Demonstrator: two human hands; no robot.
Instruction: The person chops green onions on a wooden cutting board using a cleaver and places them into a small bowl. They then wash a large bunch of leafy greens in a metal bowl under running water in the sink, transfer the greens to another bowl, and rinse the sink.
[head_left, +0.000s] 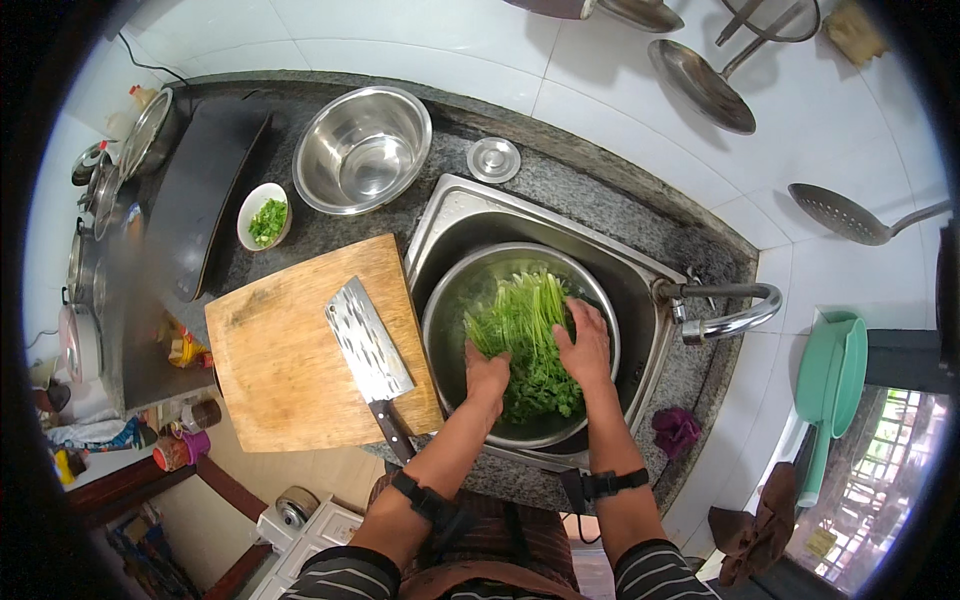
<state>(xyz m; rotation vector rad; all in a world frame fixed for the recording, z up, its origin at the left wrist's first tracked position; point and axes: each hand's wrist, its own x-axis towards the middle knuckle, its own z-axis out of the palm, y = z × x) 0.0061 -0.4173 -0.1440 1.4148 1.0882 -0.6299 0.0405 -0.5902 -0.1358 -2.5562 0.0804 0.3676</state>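
A bunch of leafy green herbs (534, 322), coriander by its look, lies in water in a large stainless steel basin (442, 289), pale stems towards the far side. My left hand (487, 375) grips its left side, with the fingers partly hidden under the leaves. On the other side my right hand (586, 343) curves around the stems, thumb spread and fingertips partly out of sight. The basin stands inside a stainless steel sink (637, 352). Left of it, a cleaver (369, 341) lies flat on a wooden cutting board (277, 352), its dark handle reaching past the near edge.
A faucet (731, 307) arches over the sink's right rim. Behind the board stand a bowl of chopped greens (266, 221) and a steel bowl (364, 154). A metal lid (493, 160) and a purple cloth (676, 433) rest beside the sink. Ladles (701, 86) hang on the wall.
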